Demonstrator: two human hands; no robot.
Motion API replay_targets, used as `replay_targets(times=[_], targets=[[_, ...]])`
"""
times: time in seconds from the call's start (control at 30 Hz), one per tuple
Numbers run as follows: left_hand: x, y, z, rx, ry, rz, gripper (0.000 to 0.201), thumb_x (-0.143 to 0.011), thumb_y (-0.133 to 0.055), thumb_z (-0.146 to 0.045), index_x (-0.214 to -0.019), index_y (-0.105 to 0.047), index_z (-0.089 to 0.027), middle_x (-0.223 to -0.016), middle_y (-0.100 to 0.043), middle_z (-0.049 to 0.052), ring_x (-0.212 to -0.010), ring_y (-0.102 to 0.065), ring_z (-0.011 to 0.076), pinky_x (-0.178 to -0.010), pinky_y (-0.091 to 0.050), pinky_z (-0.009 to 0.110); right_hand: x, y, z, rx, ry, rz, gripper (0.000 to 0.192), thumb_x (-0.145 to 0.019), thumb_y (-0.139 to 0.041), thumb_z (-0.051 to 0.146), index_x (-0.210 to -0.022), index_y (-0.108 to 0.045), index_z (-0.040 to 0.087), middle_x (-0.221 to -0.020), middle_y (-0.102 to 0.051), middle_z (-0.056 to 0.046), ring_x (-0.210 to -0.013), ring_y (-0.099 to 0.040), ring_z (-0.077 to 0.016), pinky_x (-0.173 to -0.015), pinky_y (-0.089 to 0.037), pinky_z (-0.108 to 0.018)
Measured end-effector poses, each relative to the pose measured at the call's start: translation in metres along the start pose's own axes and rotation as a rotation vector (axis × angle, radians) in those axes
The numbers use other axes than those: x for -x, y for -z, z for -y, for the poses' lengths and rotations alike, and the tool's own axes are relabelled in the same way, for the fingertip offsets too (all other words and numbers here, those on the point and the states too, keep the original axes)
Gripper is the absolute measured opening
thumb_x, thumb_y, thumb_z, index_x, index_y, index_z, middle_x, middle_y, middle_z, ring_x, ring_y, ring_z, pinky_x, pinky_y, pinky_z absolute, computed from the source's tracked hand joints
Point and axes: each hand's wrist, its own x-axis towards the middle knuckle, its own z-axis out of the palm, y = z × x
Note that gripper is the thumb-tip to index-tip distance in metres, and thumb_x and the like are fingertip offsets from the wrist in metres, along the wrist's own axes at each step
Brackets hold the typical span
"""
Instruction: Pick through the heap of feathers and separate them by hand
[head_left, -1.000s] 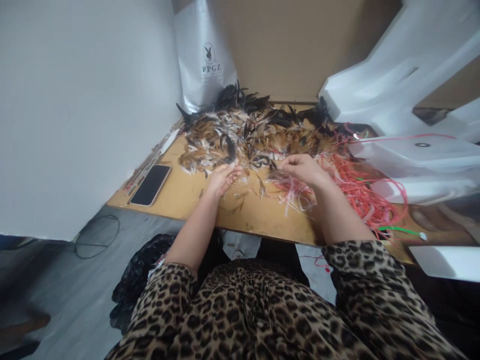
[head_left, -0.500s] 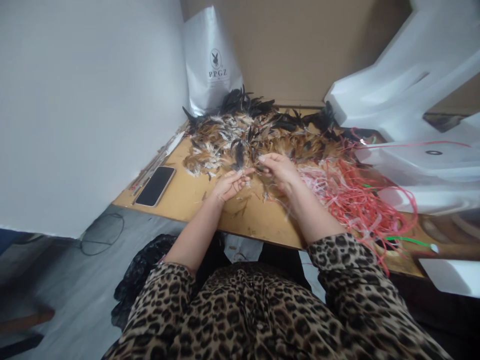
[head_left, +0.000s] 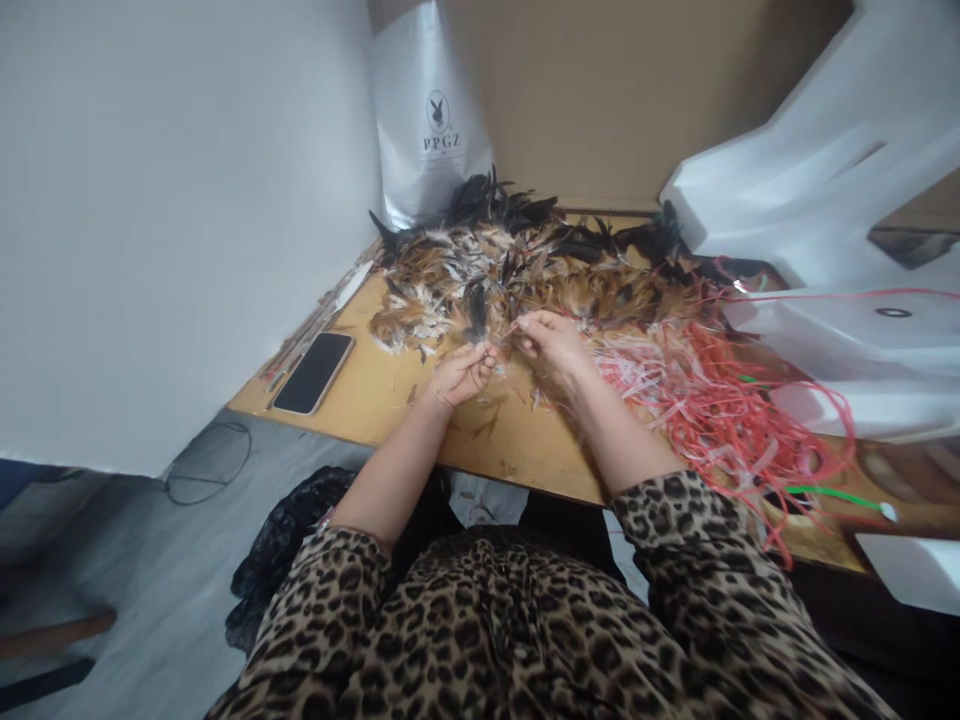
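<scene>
Both hands meet at the near edge of the feather pile [head_left: 517, 270] on the counter [head_left: 375, 395], left hand [head_left: 461, 372] and right hand [head_left: 547, 345] each pinching one thin feather [head_left: 508, 333] stretched crosswise between their fingertips

Item pinched between left hand [head_left: 463, 372] and right hand [head_left: 551, 345] — too small to tell.

The right hand [head_left: 551, 345] is closing in from the tangled red plastic strings [head_left: 712, 395] toward the left hand [head_left: 461, 372], both now pinching together beside the brown feather heap [head_left: 510, 275].
</scene>
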Motion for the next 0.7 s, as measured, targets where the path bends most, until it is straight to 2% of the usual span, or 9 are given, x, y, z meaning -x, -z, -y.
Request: replay_targets(times=[0.1,0.2,0.3,0.4,0.6,0.7], targets=[[0.0,0.0,0.0,-0.007,-0.014,-0.017,0.01,-0.081,-0.052,-0.008,-0.075,-0.059,-0.012,-0.07,-0.06,0.002,-0.055,-0.057,0.002,-0.051,-0.046,0.009,-0.001,0.005,-0.001,-0.113,-0.026,0.06,0.031,-0.061,-0.071,0.043,-0.07,-0.054,0.019,-0.075,-0.065,0.0,-0.048,-0.044,-0.0048,-0.042,-0.033,-0.018],[-0.001,0.001,0.0,-0.031,0.0,0.017,0.011,-0.081,-0.052,-0.008,-0.075,-0.06,-0.011,-0.071,-0.06,0.002,-0.056,-0.057,0.0023,-0.052,-0.046,0.009,-0.003,0.007,-0.004,-0.191,-0.065,0.101,0.027,-0.068,-0.066,0.041,-0.072,-0.049,0.021,-0.085,-0.067,0.0,-0.055,-0.051,-0.0065,-0.049,-0.042,-0.019],[-0.001,0.003,0.0,-0.041,-0.006,0.074,0.013,-0.081,-0.051,-0.006,-0.075,-0.062,-0.01,-0.072,-0.061,0.003,-0.058,-0.057,0.0025,-0.054,-0.046,0.009,-0.004,0.008,-0.006,-0.273,-0.108,0.115,0.023,-0.071,-0.064,0.037,-0.074,-0.047,0.021,-0.081,-0.065,0.001,-0.059,-0.055,-0.0075,-0.053,-0.046,-0.019],[-0.001,0.003,0.0,-0.056,-0.008,0.08,0.012,-0.079,-0.052,-0.005,-0.074,-0.062,-0.009,-0.073,-0.062,0.004,-0.058,-0.056,0.0026,-0.053,-0.045,0.01,-0.005,0.01,-0.005,-0.34,-0.105,0.128,0.025,-0.07,-0.066,0.036,-0.074,-0.046,0.022,-0.069,-0.059,0.004,-0.055,-0.053,-0.0065,-0.053,-0.045,-0.018],[-0.003,0.005,0.002,-0.087,-0.004,0.06,0.006,-0.077,-0.057,-0.008,-0.076,-0.063,-0.009,-0.075,-0.063,0.005,-0.058,-0.056,0.0031,-0.05,-0.044,0.01,-0.005,0.014,0.0,-0.219,-0.026,0.129,0.032,-0.072,-0.062,0.043,-0.07,-0.039,0.022,-0.063,-0.049,0.005,-0.052,-0.046,-0.0069,-0.053,-0.044,-0.02],[-0.005,0.008,0.002,-0.1,-0.015,0.06,0.005,-0.076,-0.059,-0.01,-0.078,-0.063,-0.009,-0.076,-0.064,0.004,-0.056,-0.055,0.0028,-0.046,-0.041,0.01,-0.004,0.015,0.004,-0.235,-0.027,0.131,0.034,-0.071,-0.064,0.043,-0.069,-0.037,0.022,-0.062,-0.048,0.005,-0.053,-0.046,-0.0071,-0.052,-0.042,-0.02]])
